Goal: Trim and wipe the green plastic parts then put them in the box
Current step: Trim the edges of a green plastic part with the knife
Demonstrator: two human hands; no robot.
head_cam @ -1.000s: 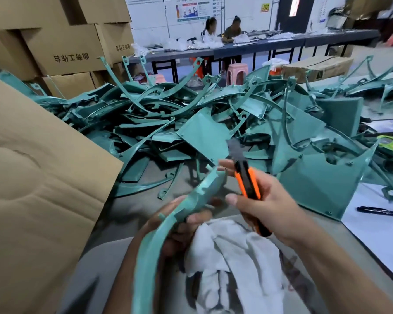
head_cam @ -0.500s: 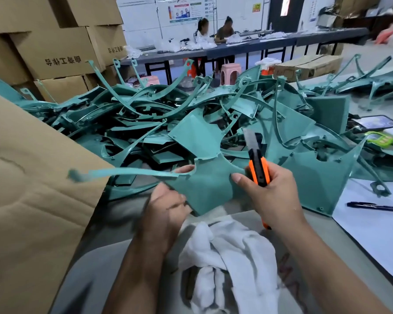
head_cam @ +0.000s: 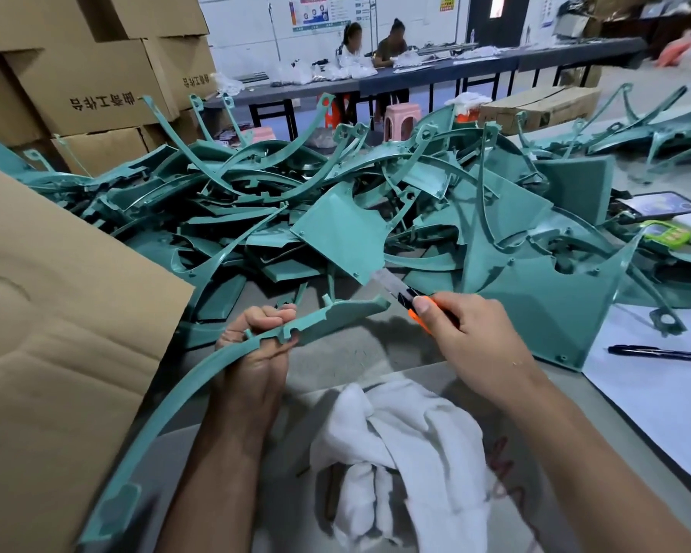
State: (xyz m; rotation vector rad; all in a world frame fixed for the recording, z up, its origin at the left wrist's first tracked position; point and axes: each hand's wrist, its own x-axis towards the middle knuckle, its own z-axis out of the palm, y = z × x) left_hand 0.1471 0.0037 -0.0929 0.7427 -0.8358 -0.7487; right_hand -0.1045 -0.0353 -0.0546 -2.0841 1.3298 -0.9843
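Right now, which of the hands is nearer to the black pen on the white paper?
Right. The right hand, gripping the orange utility knife, is just left of the black pen. The left hand holds the green plastic part farther left.

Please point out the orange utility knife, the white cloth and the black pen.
Orange utility knife [head_cam: 415, 304], head view, on the orange and black body beside the blade.
White cloth [head_cam: 407, 445], head view, on its bunched middle.
Black pen [head_cam: 663, 354], head view, on its barrel.
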